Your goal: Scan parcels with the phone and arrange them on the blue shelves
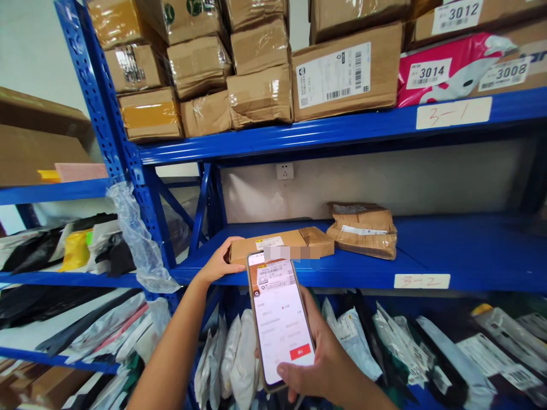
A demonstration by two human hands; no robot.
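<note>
On the blue middle shelf lies a long, flat cardboard box with a shipping label on top. My left hand grips its left end, the thumb on top and the fingers around the side. A smartphone is held upright in my right hand, with its screen toward me and my thumb at the lower screen. The screen shows a camera picture of a label above a form with a red button. The phone hides part of the box's front. Right of the box sits a crumpled brown parcel.
Stacked cartons and a pink bag fill the upper shelf. Below, several bagged parcels stand on edge. A blue upright post wrapped in plastic film rises at left, beside another loaded rack.
</note>
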